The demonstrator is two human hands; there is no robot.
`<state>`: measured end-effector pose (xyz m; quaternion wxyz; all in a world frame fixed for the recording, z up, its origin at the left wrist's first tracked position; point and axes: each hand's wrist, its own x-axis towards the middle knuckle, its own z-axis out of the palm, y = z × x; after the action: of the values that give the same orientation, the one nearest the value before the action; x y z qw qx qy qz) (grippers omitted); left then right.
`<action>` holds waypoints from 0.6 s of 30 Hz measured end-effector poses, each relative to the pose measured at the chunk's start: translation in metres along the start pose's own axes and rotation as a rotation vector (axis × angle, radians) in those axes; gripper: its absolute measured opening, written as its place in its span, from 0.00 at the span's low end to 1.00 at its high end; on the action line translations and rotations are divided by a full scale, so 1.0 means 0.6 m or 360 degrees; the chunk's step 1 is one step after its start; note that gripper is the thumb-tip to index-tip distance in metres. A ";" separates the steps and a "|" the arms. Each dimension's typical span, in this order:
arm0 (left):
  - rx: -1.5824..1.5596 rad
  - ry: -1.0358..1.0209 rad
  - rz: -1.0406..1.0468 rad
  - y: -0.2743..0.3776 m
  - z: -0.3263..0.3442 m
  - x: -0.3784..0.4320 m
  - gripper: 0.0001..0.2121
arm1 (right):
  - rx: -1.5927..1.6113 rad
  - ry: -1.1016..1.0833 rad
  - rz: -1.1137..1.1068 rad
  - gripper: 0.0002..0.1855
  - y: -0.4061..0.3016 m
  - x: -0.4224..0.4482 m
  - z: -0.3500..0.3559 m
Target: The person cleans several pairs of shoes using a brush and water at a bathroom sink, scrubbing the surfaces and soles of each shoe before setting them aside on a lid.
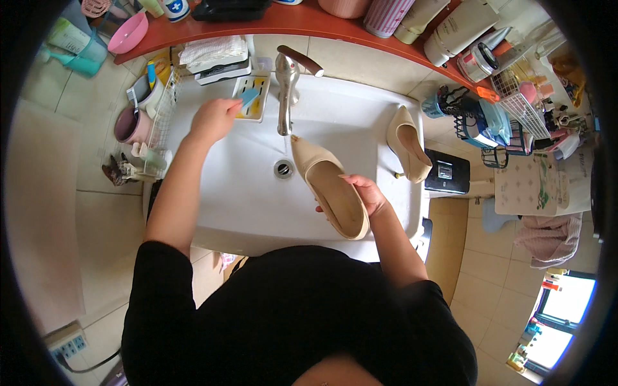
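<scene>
My right hand (pixel 369 193) grips the side of a beige pointed shoe (pixel 314 157) over the white washbasin (pixel 217 202). The shoe's toe points up towards the metal faucet (pixel 288 91), from which a thin stream of water seems to run near the toe. Between the fingers of my left hand (pixel 215 118) is a small blue piece (pixel 249 96), held over the soap dish (pixel 260 108); what it is, I cannot tell. A second beige shoe (pixel 408 149) with a small heel lies on the basin's right rim. The drain (pixel 283 169) shows left of the held shoe.
A red shelf (pixel 299 26) with bottles and tubes runs behind the faucet. On the left, a white wire rack (pixel 161 120) stands beside a pink cup (pixel 133 126). A folded white cloth (pixel 212 50) lies at the back left. Wire baskets (pixel 519 103) hang at the right.
</scene>
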<state>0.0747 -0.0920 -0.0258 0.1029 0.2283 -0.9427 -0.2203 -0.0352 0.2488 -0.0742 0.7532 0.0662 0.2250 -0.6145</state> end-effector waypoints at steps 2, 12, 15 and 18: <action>0.0036 -0.0290 -0.0210 0.025 -0.031 -0.008 0.11 | 0.0071 -0.0023 -0.0036 0.31 -0.002 -0.010 -0.003; -0.0352 0.0222 -0.0445 0.097 -0.012 -0.112 0.11 | -0.0380 0.0253 -0.0489 0.34 0.022 -0.028 -0.019; -0.0905 0.0054 0.0244 0.146 0.075 -0.169 0.11 | -0.0979 0.0883 -0.0562 0.42 0.036 -0.003 0.019; -0.0545 -0.0075 0.0326 0.211 0.129 -0.174 0.13 | -0.1305 0.0950 -0.0768 0.43 0.041 0.018 0.014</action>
<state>0.0945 0.0872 -0.0453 0.1401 0.1053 -0.9119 -0.3712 -0.0078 0.2419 -0.0754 0.4589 -0.1143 0.6576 -0.5864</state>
